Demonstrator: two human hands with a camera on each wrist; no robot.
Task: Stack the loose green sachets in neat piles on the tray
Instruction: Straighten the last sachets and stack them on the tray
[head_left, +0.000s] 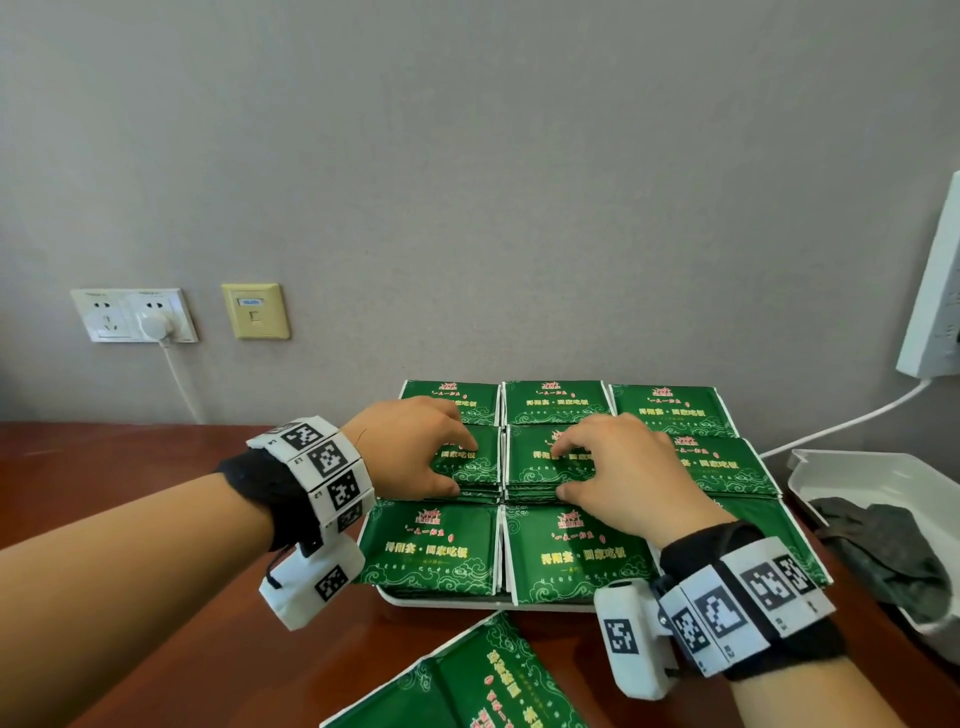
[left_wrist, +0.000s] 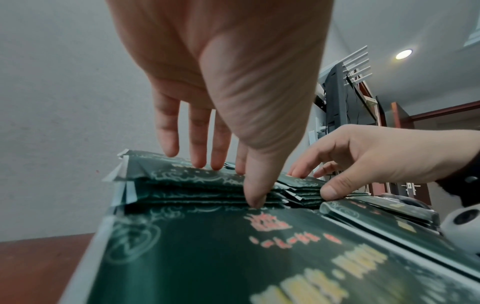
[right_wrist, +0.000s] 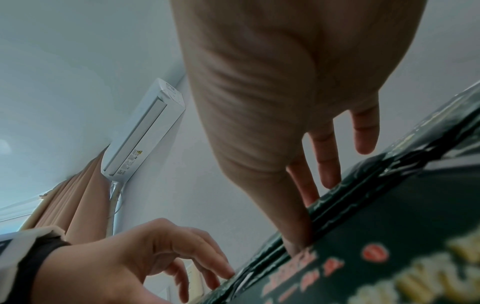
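A white tray (head_left: 441, 603) holds green sachets in a three-by-three grid of piles. My left hand (head_left: 460, 467) is on the middle-left pile (head_left: 480, 470), with its fingertips on top and its thumb against the near edge. My right hand (head_left: 561, 470) lies the same way on the centre pile (head_left: 530, 462). In the left wrist view the left hand (left_wrist: 233, 185) has straight fingers touching the top of the pile (left_wrist: 182, 185), and the thumb presses its front side. The right wrist view shows the right hand (right_wrist: 311, 216) with its thumb in the gap between piles. Loose sachets (head_left: 483, 675) lie on the table in front of the tray.
The tray stands on a dark wooden table (head_left: 156, 597) against a grey wall. A white container (head_left: 883, 467) with a dark cloth (head_left: 893, 551) sits to the right. Wall sockets (head_left: 135, 314) with a plugged-in cable are at the left, and a white power strip (head_left: 935, 291) is at the right.
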